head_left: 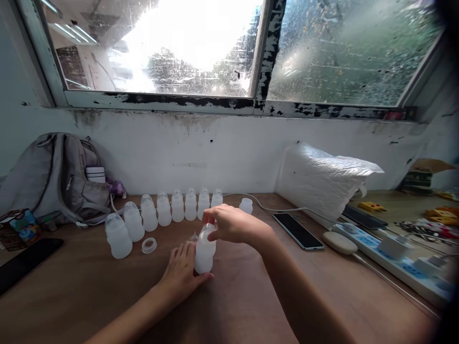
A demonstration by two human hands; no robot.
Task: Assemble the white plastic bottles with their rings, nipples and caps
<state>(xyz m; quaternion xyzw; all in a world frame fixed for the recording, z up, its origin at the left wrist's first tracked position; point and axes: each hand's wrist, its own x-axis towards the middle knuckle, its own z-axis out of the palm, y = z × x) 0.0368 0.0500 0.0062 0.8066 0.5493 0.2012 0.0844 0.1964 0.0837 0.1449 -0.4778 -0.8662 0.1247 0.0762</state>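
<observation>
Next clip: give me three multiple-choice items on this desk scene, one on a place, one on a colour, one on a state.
1. Where is the backpack?
A. far left by the wall
B. under the window on the right
C. beside the power strip

2. What colour are the bottles in the row?
A. blue
B. translucent white
C. black

3. How is the bottle held?
A. lying loose on the desk
B. upright, left hand at its base, right hand at its top
C. lifted by one hand

Answers: 1 A, it leans at the left wall; 2 B, all look milky white; 3 B, both hands grip it.
</observation>
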